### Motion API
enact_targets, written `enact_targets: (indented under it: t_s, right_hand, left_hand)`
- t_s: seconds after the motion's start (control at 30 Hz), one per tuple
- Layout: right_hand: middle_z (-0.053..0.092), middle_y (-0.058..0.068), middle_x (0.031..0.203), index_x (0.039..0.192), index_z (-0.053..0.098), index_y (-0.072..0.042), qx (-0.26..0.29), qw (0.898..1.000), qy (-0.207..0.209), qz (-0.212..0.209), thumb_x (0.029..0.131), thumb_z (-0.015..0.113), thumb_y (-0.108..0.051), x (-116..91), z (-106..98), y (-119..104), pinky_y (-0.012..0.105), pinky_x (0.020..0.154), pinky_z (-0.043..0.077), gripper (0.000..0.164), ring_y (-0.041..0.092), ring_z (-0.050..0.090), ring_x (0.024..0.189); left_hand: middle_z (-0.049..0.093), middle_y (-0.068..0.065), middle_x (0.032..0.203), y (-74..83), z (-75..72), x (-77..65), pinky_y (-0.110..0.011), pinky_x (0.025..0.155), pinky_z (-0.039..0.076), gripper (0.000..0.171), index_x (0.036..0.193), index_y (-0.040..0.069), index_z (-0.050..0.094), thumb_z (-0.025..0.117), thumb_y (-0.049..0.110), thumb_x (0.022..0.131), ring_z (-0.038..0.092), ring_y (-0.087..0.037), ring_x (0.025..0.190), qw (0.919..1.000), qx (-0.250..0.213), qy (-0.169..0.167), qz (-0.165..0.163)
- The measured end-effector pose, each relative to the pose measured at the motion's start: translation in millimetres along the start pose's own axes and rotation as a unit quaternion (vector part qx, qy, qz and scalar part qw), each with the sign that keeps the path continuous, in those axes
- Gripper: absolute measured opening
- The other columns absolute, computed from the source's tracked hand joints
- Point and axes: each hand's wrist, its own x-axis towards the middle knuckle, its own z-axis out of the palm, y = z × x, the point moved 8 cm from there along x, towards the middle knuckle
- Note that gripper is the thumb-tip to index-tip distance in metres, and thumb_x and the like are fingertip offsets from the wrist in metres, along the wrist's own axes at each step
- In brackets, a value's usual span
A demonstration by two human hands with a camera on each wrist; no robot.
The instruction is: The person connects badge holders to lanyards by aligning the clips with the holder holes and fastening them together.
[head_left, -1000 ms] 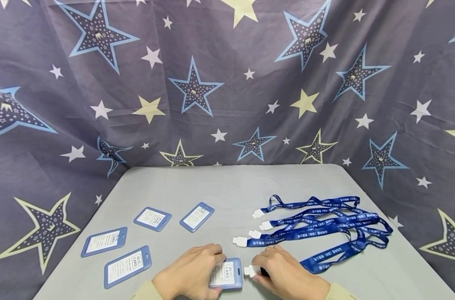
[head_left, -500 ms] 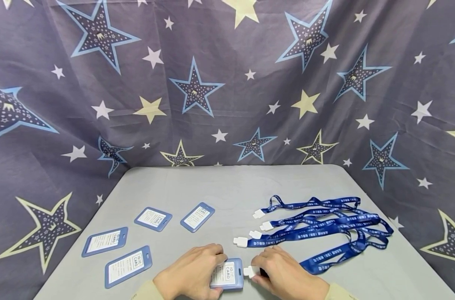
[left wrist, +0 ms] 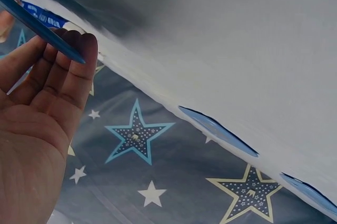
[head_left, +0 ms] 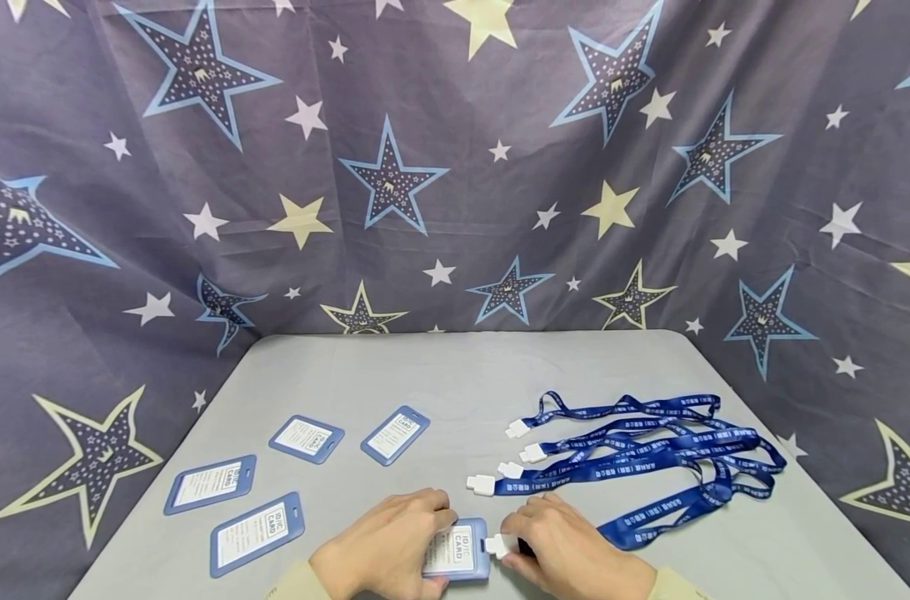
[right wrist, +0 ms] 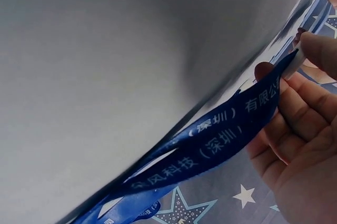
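Observation:
In the head view my left hand (head_left: 389,540) grips a blue ID card holder (head_left: 457,552) by its two long edges, the slotted end facing right. The left wrist view shows this holder (left wrist: 45,29) tilted edge-on between fingers and thumb. My right hand (head_left: 578,546) pinches the white clip (head_left: 499,546) of a blue lanyard (head_left: 638,527). The clip's tip points left, right at the holder's slotted end. In the right wrist view the printed strap (right wrist: 210,139) trails away from the pinched clip, and part of the clip is hidden by fingers.
Several more card holders lie on the grey table (head_left: 455,367) at the left, one of them a blue holder (head_left: 257,533) near the left hand. Several blue lanyards (head_left: 620,467) with white clips overlap at the right. A star-patterned curtain (head_left: 455,167) stands behind the table.
My left hand and the card holder have shifted slightly right. The clip in my right hand has edged left, so its tip is closer to the slotted end. The other things lie as before.

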Motion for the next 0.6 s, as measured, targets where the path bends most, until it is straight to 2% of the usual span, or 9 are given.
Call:
enact_targets:
  t_s: [0.13, 0.4, 0.6]
  right_hand:
    - [0.059, -0.02, 0.086, 0.087, 0.064, -0.028, 0.0, 1.0, -0.005, 0.004, 0.085, 0.069, -0.034, -0.1, 0.6, 0.3, 0.032, 0.08, 0.047, 0.008, -0.001, 0.049, 0.08]
    - [0.061, -0.019, 0.088, 0.089, 0.065, -0.027, -0.003, 1.0, -0.007, 0.001, 0.085, 0.069, -0.034, 0.8, 0.7, -2.0, 0.033, 0.082, 0.048, 0.008, -0.001, 0.052, 0.083]
    - [0.055, -0.021, 0.081, 0.083, 0.062, -0.027, -0.009, 1.0, -0.007, -0.013, 0.085, 0.07, -0.032, 2.7, 1.0, -5.0, 0.027, 0.075, 0.045, 0.009, -0.002, 0.047, 0.075]
  left_hand:
    - [0.05, 0.013, 0.091, -0.1, 1.3, 0.6, -0.02, 0.065, 0.045, 0.05, 0.099, 0.018, 0.065, 0.075, 0.049, 0.061, 0.043, -0.001, 0.074, 1.0, -0.001, -0.002, -0.001]
    - [0.055, 0.012, 0.096, 0.2, 2.1, 0.9, -0.024, 0.072, 0.05, 0.053, 0.102, 0.016, 0.066, 0.075, 0.049, 0.062, 0.048, -0.002, 0.082, 0.9999, -0.003, -0.01, -0.001]
    - [0.053, 0.013, 0.087, 3.1, -0.8, 1.6, -0.019, 0.065, 0.046, 0.047, 0.093, 0.018, 0.064, 0.076, 0.048, 0.059, 0.045, 0.0, 0.073, 0.9998, 0.004, 0.008, 0.015]
